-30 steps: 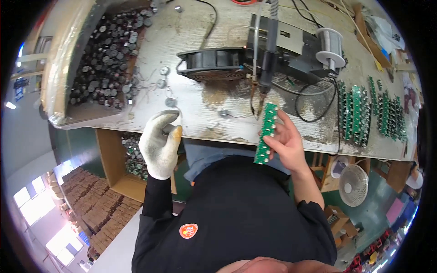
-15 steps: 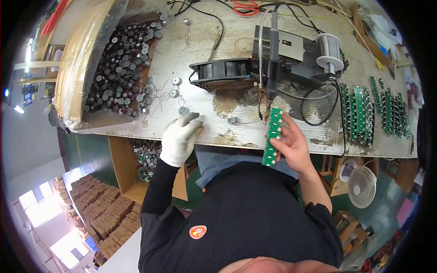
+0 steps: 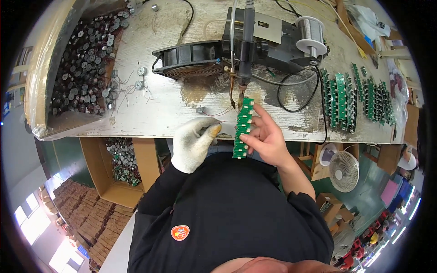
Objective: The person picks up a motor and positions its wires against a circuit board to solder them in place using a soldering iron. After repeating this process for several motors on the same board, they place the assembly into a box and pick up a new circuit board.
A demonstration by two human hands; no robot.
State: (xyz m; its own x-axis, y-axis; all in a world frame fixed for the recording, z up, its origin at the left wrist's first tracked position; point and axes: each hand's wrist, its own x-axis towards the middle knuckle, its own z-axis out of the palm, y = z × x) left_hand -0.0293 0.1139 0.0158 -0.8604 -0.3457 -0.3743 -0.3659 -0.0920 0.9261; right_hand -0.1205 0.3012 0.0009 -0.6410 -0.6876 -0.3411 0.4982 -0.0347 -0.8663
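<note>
My left hand [image 3: 195, 141], in a white glove with a stained thumb, is closed in a pinch. A thin reddish wire [image 3: 221, 122] sticks out from its fingertips; whatever else the fingers enclose is hidden. My right hand [image 3: 267, 140] is bare and grips a long green circuit board strip [image 3: 242, 128], upright in the picture, between thumb and fingers. The strip's far end is just below the tip of a soldering iron [image 3: 243, 87] on a stand; I cannot tell whether they touch. One small round motor [image 3: 200, 109] with thin wires lies beyond my left hand.
A plastic-lined box of motors [image 3: 84, 68] stands at left, with two loose motors [image 3: 139, 85] beside it. A black fan [image 3: 189, 59] and a solder spool [image 3: 310, 34] stand at the back. Rows of green boards [image 3: 340, 100] lie at right. Below the table edge sits a cardboard box [image 3: 102, 173].
My left hand has moved right, toward the board strip, and closed on a wire; the motor by its fingertips no longer shows on the table. The view has shifted. My right hand still holds the strip.
</note>
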